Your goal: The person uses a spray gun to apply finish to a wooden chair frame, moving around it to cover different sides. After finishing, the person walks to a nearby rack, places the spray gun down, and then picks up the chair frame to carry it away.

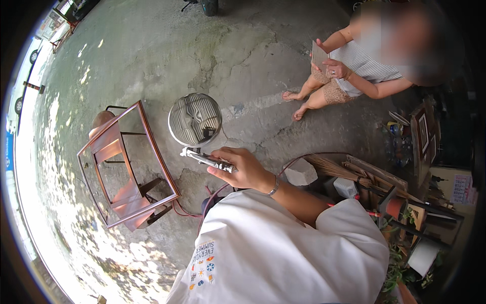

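Note:
My right hand (245, 168) reaches in from the right, a bracelet at its wrist. Its fingers are wrapped round the handle of a silver spray gun (205, 159). Just beyond the gun's body is a round, mirror-like metal cup top (195, 120), which appears joined to it and reflects ribbed lines. To the left, a glossy brown wooden frame (159, 148) with an inner bar rests tilted over a wooden chair (132, 215), apart from the gun. My left hand is out of sight.
A reddish hose (326, 153) curves past my body. At the upper right a seated, barefoot person holds a thin flat panel (319, 54). A pale block (301, 173), bundled sticks (329, 167) and leaning framed boards (424, 134) stand on the right. The concrete floor (253, 50) is cracked.

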Motion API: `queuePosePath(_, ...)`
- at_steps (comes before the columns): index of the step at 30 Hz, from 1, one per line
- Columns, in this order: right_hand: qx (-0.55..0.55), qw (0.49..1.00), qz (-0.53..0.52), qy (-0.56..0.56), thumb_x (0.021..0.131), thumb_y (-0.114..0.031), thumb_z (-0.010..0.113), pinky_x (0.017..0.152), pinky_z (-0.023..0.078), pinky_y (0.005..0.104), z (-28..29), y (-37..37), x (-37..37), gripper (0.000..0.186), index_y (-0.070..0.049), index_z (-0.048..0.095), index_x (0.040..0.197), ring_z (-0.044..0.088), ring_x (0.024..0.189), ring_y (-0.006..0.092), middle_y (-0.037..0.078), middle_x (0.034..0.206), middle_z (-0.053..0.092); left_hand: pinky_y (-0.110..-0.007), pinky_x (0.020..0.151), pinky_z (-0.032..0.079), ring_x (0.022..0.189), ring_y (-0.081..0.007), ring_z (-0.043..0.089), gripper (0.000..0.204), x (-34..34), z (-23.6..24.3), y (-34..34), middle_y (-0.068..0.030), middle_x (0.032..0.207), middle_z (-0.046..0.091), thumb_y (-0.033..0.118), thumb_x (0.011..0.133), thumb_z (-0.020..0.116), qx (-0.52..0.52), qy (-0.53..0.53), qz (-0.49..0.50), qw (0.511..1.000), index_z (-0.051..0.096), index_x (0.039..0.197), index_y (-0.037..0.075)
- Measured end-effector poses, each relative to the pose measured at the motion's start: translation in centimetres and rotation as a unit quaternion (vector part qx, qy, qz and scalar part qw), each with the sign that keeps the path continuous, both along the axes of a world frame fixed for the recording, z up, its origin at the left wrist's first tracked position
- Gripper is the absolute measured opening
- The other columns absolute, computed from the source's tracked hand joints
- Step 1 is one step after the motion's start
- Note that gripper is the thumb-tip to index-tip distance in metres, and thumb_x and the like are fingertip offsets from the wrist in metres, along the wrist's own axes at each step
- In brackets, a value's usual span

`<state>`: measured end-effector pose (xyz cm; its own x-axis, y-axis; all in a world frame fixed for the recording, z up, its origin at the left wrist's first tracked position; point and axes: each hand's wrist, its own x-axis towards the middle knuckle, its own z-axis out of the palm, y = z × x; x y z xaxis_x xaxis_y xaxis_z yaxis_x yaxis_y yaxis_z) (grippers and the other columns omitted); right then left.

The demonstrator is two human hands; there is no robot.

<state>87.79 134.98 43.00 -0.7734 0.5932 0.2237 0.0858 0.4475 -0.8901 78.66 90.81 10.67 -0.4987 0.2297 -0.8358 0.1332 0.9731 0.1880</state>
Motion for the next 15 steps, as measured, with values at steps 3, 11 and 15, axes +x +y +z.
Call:
queuePosePath(3, -0.013, 0.998, 0.059, -0.007, 0.093, -0.034, 0.069, 0.059, 0.049, 0.0346, -0.3, 3.8, -0.4, 0.033, -0.003, 0.066, 0.103, 0.065, 0.065, 0.0249, 0.010, 0.081, 0.067, -0.047, 0.089, 0.051, 0.101, -0.0395, 0.067, 0.038, 2.2, 1.2, 2.7, -0.0190, 0.102, 0.072, 0.043, 0.086, 0.068, -0.008, 0.002, 0.023, 1.000, 0.070, 0.104, 0.010)
queuePosePath(11, -0.027, 0.995, 0.095, -0.026, 0.091, -0.036, 0.070, 0.062, 0.051, 0.0394, -0.7, 7.7, -3.3, 0.034, -0.003, 0.063, 0.095, 0.066, 0.068, 0.0321, 0.011, 0.081, 0.067, -0.047, 0.089, 0.051, 0.100, -0.0394, 0.067, 0.038, 5.7, 2.7, 5.7, -0.0191, 0.101, 0.072, 0.043, 0.086, 0.068, -0.019, -0.004, 0.088, 0.996, 0.070, 0.104, 0.010)
queuePosePath(15, -0.044, 0.994, 0.099, -0.024, 0.091, -0.040, 0.069, 0.062, 0.052, 0.0392, -0.8, 7.6, -5.1, 0.038, -0.003, 0.065, 0.095, 0.066, 0.069, 0.0323, 0.011, 0.082, 0.067, -0.047, 0.089, 0.051, 0.100, -0.0394, 0.068, 0.038, 6.7, 2.3, 5.4, -0.0191, 0.101, 0.072, 0.043, 0.086, 0.068, -0.020, -0.009, 0.123, 0.992, 0.070, 0.104, 0.010)
